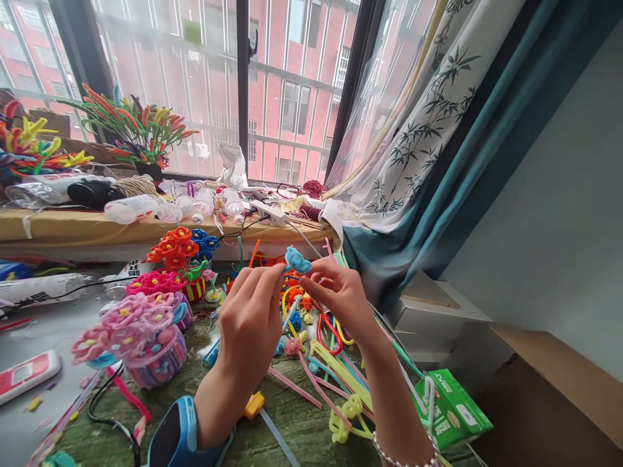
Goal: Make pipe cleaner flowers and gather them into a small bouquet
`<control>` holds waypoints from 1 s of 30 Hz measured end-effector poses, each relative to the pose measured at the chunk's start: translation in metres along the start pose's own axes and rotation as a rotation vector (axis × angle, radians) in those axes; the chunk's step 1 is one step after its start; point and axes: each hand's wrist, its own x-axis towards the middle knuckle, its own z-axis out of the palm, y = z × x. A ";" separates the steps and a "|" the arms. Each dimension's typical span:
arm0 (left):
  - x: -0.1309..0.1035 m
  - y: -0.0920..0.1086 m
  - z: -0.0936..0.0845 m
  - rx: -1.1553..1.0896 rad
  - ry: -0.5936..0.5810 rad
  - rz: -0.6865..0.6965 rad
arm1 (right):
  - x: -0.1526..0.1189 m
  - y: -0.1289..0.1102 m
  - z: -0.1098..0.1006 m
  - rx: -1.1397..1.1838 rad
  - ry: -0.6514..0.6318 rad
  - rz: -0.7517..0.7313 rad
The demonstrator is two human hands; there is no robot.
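Observation:
A small light-blue pipe-cleaner piece [298, 260], coiled into a flower-like shape, is held up above the table between both hands. My left hand [250, 321] pinches it from the left with thumb and forefinger. On the other side my right hand [338, 292] has its fingers bent, the fingertips at the right edge of the piece; their exact contact is partly hidden. Below the hands lie loose pipe cleaners [292, 387] in pink, yellow, blue and red. A pink pipe-cleaner rosette [293, 346] and a pale yellow-green pipe-cleaner flower [346, 415] lie among them.
Pipe-cleaner flowers in a striped purple pot [158, 360] stand at the left, with orange ones [172, 248] behind. Plastic bottles [129, 209] and a power strip [267, 213] line the windowsill. A green box [452, 407] and cardboard box [559, 376] are at the right.

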 end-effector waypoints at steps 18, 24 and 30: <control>-0.001 0.015 0.009 -0.499 -0.302 -0.515 | 0.001 0.009 0.031 0.471 0.097 0.169; 0.003 -0.008 0.000 -0.323 -0.341 -0.419 | 0.003 0.017 0.025 0.227 0.194 -0.083; 0.006 -0.028 -0.008 -0.314 -0.436 -0.332 | 0.001 0.023 0.027 0.175 0.170 -0.165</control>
